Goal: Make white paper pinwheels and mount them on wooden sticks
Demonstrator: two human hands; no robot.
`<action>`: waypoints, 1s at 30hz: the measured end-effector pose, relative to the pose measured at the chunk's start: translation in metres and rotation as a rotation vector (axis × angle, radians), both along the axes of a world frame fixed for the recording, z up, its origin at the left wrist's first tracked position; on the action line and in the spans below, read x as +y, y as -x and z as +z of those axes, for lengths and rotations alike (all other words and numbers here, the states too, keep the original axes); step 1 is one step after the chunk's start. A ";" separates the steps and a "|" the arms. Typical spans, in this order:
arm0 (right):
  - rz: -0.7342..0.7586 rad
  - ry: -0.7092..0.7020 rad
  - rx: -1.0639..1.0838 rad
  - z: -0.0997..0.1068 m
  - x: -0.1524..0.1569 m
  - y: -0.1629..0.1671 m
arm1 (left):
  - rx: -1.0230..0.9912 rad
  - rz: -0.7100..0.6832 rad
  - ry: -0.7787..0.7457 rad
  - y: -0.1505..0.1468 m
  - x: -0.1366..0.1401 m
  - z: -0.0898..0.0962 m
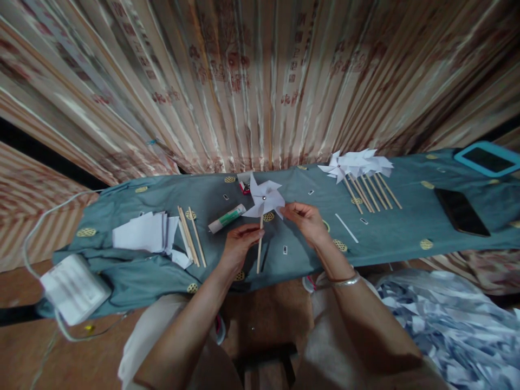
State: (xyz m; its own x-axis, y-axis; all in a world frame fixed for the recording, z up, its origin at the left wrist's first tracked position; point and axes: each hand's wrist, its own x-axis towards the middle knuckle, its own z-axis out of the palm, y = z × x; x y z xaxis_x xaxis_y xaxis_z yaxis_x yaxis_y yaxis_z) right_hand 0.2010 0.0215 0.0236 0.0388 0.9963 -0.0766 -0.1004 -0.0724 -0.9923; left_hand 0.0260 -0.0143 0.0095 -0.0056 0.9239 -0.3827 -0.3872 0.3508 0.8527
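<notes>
A white paper pinwheel (260, 199) on a thin wooden stick is held up over the cloth-covered table, a pin showing at its centre. My left hand (239, 245) is closed around the stick just below the paper vanes. Fingertips of my right hand (304, 219) pinch the tip of the right-hand vane. Behind the pinwheel is a small red box (245, 187), partly hidden by it. A glue stick (226, 218) with a green label lies left of the pinwheel.
White paper pieces (140, 233) and loose wooden sticks (189, 235) lie at left, beside a white power strip (75, 288). Several pinwheels (357, 165), a white strip (346, 228), a phone (462, 211) and a blue-framed tablet (489, 158) lie at right. Below, a bag (455, 325) bulges with paper.
</notes>
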 end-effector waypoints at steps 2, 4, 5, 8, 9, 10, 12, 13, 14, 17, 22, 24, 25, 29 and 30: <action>0.018 0.003 -0.006 0.001 -0.001 0.001 | 0.002 0.012 0.004 0.000 0.000 0.000; 0.041 0.013 -0.012 0.002 -0.003 0.003 | 0.007 0.022 0.006 0.000 0.000 0.000; 0.051 0.019 -0.011 0.003 -0.003 0.003 | 0.008 0.023 0.006 0.000 0.000 -0.001; 0.069 0.039 0.007 0.006 -0.006 0.007 | 0.001 0.026 0.004 0.000 0.000 -0.002; 0.074 0.042 0.013 0.007 -0.007 0.008 | -0.004 0.028 0.004 0.000 0.000 -0.002; 0.082 0.043 0.018 0.008 -0.008 0.009 | -0.008 0.029 0.005 0.000 0.000 -0.002; 0.099 0.044 0.028 0.009 -0.010 0.012 | -0.015 0.029 0.004 -0.001 0.000 -0.001; 0.109 0.045 0.033 0.009 -0.010 0.014 | -0.018 0.027 0.000 -0.001 0.000 -0.001; 0.117 0.046 0.037 0.009 -0.011 0.015 | -0.021 0.025 -0.003 -0.001 0.000 0.000; 0.127 0.036 0.031 0.005 -0.011 0.018 | -0.031 0.023 -0.003 -0.001 0.000 0.000; 0.154 0.007 -0.021 -0.001 -0.011 0.021 | -0.025 0.022 -0.007 -0.002 0.000 -0.001; 0.166 0.003 -0.022 -0.003 -0.012 0.022 | -0.025 0.023 -0.007 -0.002 0.000 -0.002; 0.170 0.001 -0.017 -0.003 -0.012 0.022 | -0.026 0.024 -0.006 -0.001 0.000 -0.002; 0.165 -0.001 -0.012 -0.006 -0.011 0.023 | -0.022 0.010 -0.012 -0.001 -0.001 -0.001; 0.162 0.000 -0.016 -0.006 -0.011 0.024 | -0.020 0.007 -0.012 -0.001 -0.001 -0.001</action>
State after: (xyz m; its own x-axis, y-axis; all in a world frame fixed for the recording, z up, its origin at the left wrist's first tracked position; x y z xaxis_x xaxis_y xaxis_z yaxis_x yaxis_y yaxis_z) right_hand 0.1774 0.0108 0.0172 -0.1207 0.9897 -0.0772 -0.0720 -0.0863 -0.9937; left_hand 0.0271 -0.0151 0.0084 -0.0043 0.9284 -0.3715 -0.4066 0.3378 0.8489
